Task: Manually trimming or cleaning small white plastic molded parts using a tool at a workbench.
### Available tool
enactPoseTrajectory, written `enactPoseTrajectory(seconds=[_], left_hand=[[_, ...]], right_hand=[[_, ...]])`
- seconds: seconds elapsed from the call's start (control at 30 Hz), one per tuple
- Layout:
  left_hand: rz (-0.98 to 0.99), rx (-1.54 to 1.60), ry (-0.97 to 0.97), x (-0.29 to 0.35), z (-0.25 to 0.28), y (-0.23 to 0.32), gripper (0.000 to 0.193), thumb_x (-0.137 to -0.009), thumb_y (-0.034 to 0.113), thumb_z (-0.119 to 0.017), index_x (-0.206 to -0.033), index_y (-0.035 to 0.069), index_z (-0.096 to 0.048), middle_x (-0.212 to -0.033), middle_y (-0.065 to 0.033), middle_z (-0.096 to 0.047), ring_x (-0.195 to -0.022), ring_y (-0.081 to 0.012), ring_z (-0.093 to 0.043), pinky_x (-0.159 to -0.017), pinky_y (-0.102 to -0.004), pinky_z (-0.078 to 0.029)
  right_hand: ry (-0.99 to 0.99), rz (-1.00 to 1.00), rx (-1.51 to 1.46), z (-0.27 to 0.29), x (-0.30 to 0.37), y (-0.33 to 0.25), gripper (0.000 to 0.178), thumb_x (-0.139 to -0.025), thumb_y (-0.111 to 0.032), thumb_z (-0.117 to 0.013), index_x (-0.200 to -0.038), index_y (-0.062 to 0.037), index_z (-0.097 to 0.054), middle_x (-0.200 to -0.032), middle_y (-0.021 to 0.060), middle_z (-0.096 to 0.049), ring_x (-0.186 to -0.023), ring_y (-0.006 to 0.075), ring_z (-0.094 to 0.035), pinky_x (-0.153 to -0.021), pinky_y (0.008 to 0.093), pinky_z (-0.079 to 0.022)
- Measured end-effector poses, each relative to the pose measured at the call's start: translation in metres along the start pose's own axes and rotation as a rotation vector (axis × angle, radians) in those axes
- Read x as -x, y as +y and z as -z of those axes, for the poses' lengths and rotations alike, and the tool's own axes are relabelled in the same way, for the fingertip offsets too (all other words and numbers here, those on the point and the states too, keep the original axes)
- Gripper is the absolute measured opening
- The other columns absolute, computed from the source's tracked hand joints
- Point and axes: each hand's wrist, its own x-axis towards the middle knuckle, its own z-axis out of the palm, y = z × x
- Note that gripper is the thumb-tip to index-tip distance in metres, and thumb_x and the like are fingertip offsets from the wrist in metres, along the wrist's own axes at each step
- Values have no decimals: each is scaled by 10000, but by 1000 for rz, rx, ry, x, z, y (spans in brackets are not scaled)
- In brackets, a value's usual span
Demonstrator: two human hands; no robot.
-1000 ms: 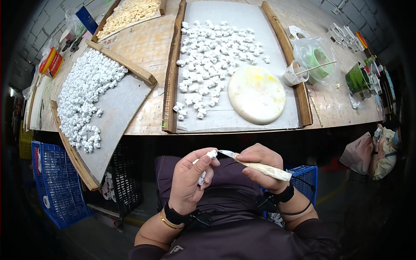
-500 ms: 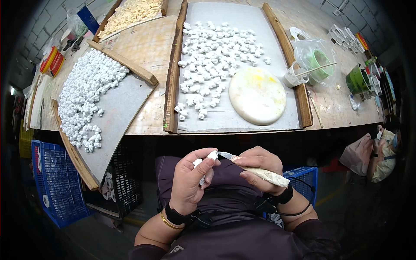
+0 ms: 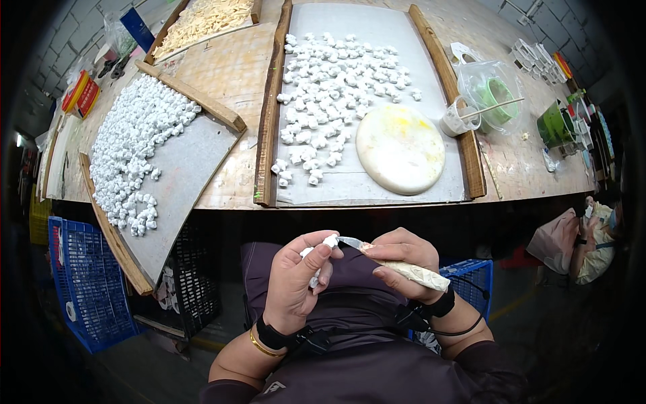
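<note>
1. By the left grip (image 3: 296, 276), pinched narrow at thumb and forefinger, a small, knobbly, matte-white piece (image 3: 330, 240) is held; further white pieces (image 3: 313, 277) are tucked under the fingers. All are placed on the wearer's side of the round, cream-white disc (image 3: 400, 158), to its left.
2. By the right grip (image 3: 406, 259), closed, a slim tool with a pointed grey blade and a cream, wrapped handle (image 3: 412, 272) is held. The tip is brought up to the piece; whether contact is made cannot be told.
3. For good work, the piece should be pinched firmly but lightly, the blade guided in short strokes, and its tip kept clear of the left fingertips.
4. The piece looks lumpy, round-lobed and plain white; finer detail is too small to be judged.
5. Left of the disc, similar white pieces (image 3: 336, 81) are spread on pale sheeting; farther left, more are heaped on a grey board (image 3: 185, 161).
</note>
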Motion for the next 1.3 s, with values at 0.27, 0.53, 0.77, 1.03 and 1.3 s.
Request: enactPoseTrajectory(seconds=[0.27, 0.53, 0.77, 1.03, 1.3], left_hand=[[3, 17, -18, -1, 1, -1, 276, -906, 138, -646, -1116, -36, -603, -874, -120, -661, -517, -48, -496, -406, -139, -346], [6, 8, -2, 0, 1, -1, 262, -904, 111, -642, -1118, -34, -599, -879, -122, -662, -519, -49, -488, -412, -145, -342], [-9, -49, 18, 0, 0, -1, 259, -866, 46, -666, -1105, -29, -598, -871, -106, -662, -524, -43, -483, -423, -145, -344], [41, -152, 30, 3, -4, 0, 239, -847, 55, -694, -1071, 8, -621, -767, 5, -622, -555, -23, -489, -439, -145, -351], [-10, -17, 15, -1, 5, 3, 270, -869, 85, -677, -1110, 11, -581, -797, -31, -620, -548, -57, -501, -443, -155, -349]], right_hand=[[-5, -2, -8, -1, 0, 1, 270, -782, -46, -700, -1051, -27, -687, -991, 139, -657, -857, 222, -643, -743, 295, -525], [27, 43, 38, -1, -1, 2, 271, -776, -19, -698, -1046, -30, -685, -986, 136, -654, -841, 219, -644, -729, 294, -521], [136, 87, 219, -9, 0, 0, 325, -737, 68, -715, -1029, -74, -700, -857, 65, -621, -739, 157, -613, -627, 237, -489], [-7, 234, 429, -21, -28, -12, 331, -699, -51, -707, -1029, -58, -688, -778, 67, -625, -635, 190, -621, -504, 271, -481], [-37, 278, 590, -15, -54, -11, 193, -749, -102, -706, -936, -88, -661, -769, 51, -596, -626, 216, -613, -514, 308, -480]])
